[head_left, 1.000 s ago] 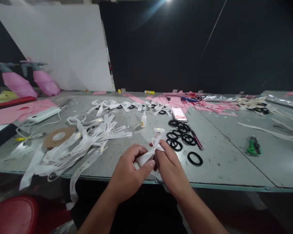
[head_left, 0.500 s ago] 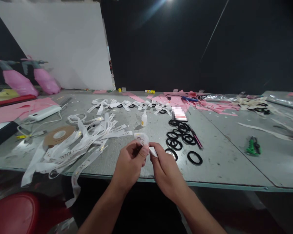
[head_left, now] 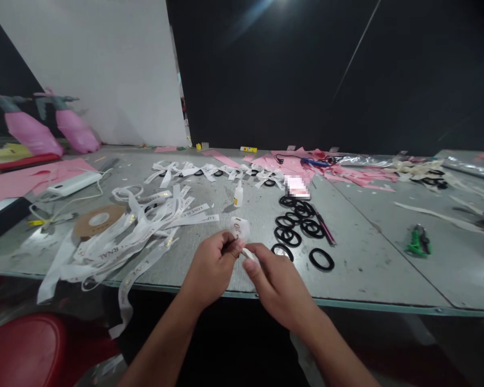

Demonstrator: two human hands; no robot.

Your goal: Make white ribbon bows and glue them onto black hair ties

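Note:
My left hand (head_left: 213,264) pinches a white printed ribbon (head_left: 239,228) between thumb and fingers, and a loop of it stands up above the fingertips. Close against it, my right hand (head_left: 277,279) grips another part of the white ribbon between thumb and forefinger. Both hands are just above the table's front edge. Beyond them a small white glue bottle (head_left: 237,194) stands upright. Several black rings (head_left: 289,235) lie right of my hands, with one ring (head_left: 321,259) apart. Left of my hands is a tangled heap of printed ribbon strips (head_left: 145,231).
A brown cardboard ribbon roll (head_left: 84,221) lies at left. White bows on black rings (head_left: 210,171) form a row farther back. Green-handled snips (head_left: 419,242) lie at right. Pink scraps (head_left: 290,161) cover the back, and pink spray bottles (head_left: 76,131) stand far left.
The ribbon loop above my left hand has turned and shifted slightly right. My right fingers have closed further over their part of the ribbon. Things on the table stay put.

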